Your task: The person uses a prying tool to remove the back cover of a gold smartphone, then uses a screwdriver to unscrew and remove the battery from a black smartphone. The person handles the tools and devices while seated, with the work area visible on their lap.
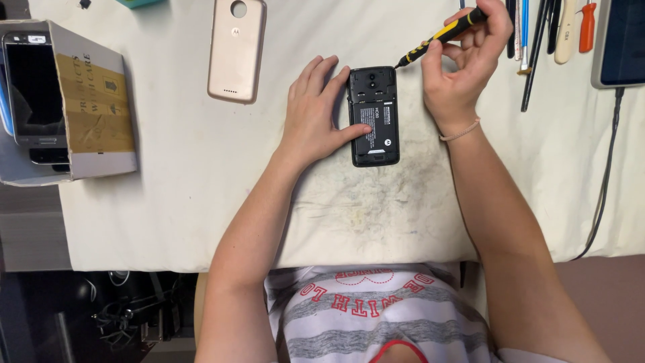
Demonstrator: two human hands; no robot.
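Left hand (pixel 314 114): flat, fingers spread, thumb pressing opened black phone (pixel 374 115).
Right hand (pixel 463 64): wrist bent, fingers gripping yellow-black screwdriver (pixel 440 37), tip at phone's top corner.

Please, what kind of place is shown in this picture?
Probably a phone repair bench. An opened black phone lies on a stained white mat, its gold back cover set aside, and a row of hand tools lies by the right hand.

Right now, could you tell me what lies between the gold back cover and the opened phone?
The left hand, steadying the opened phone; by the gold back cover, bare cloth. Head view.
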